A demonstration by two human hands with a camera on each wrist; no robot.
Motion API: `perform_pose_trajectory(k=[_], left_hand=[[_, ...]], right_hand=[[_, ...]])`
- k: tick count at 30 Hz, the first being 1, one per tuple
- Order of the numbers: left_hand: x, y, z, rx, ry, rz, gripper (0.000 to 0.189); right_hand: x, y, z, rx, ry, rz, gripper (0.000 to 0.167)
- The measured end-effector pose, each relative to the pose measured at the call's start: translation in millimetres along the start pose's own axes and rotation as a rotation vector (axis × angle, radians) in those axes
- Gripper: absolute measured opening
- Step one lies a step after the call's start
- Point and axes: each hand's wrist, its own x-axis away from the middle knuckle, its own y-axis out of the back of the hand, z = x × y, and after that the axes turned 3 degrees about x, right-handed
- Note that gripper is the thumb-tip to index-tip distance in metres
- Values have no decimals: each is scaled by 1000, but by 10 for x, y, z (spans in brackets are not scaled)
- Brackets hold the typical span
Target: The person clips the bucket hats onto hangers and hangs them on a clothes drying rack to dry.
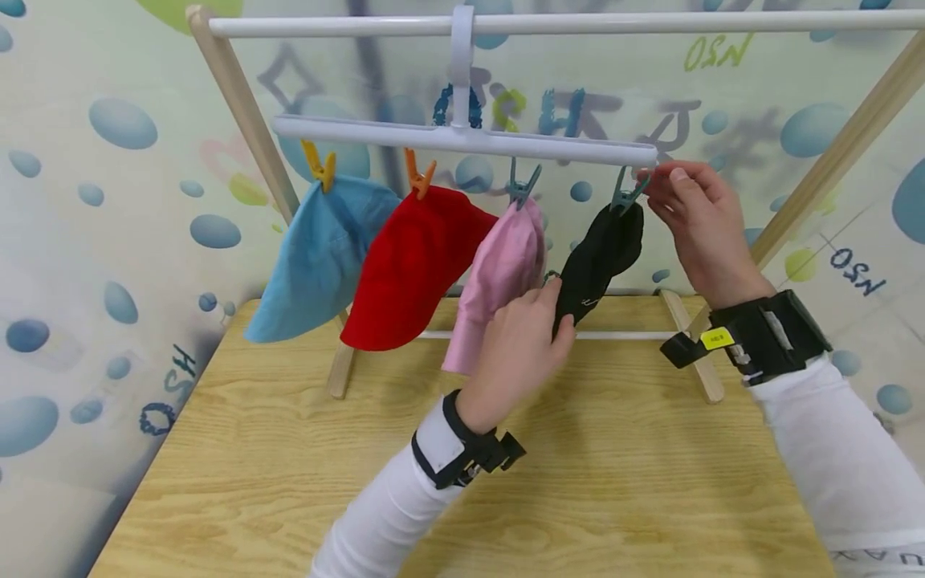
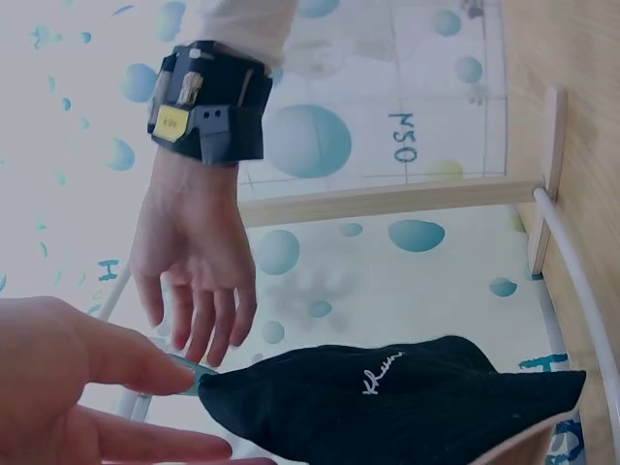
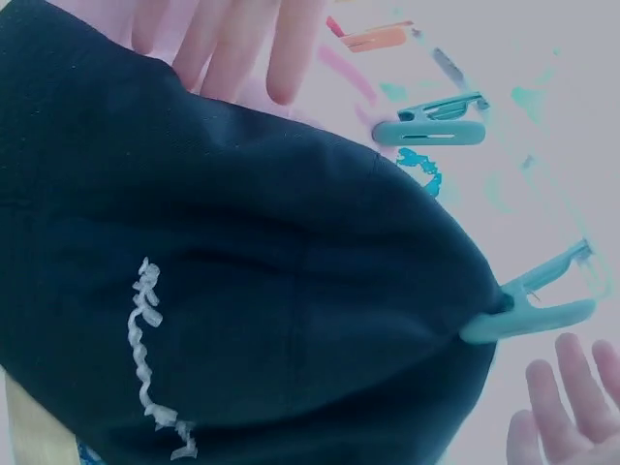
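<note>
A black bucket hat with white stitched lettering hangs from a teal clothespin near the right end of a white hanger. My left hand is at the hat's left side, its fingers straight along the hat's edge and its thumb extended in the left wrist view. Beside that clothespin is my right hand, fingers loosely bent and apart from the pin in the right wrist view. To the left hang a pink hat, a red hat and a light blue hat, each on a clothespin.
The hanger hooks over a white rail on a wooden-legged rack. A lower white bar joins the rack's feet, which stand on a wood-grain table. Behind is a wall patterned with blue dots and letters.
</note>
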Motion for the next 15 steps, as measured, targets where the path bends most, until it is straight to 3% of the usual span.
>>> perform_pose_trajectory(k=[4,10,15], left_hand=[[153,0,29,-32,0,-40,39],[452,5,141,-51,-34,-104,36],[686,-3,270,-57,-26,-124,37]], right_hand=[[180,44,-82,79,-19,-52,19],[505,188,-357,226,-76,2,21],[730,306,-571,432,-128,31,27]])
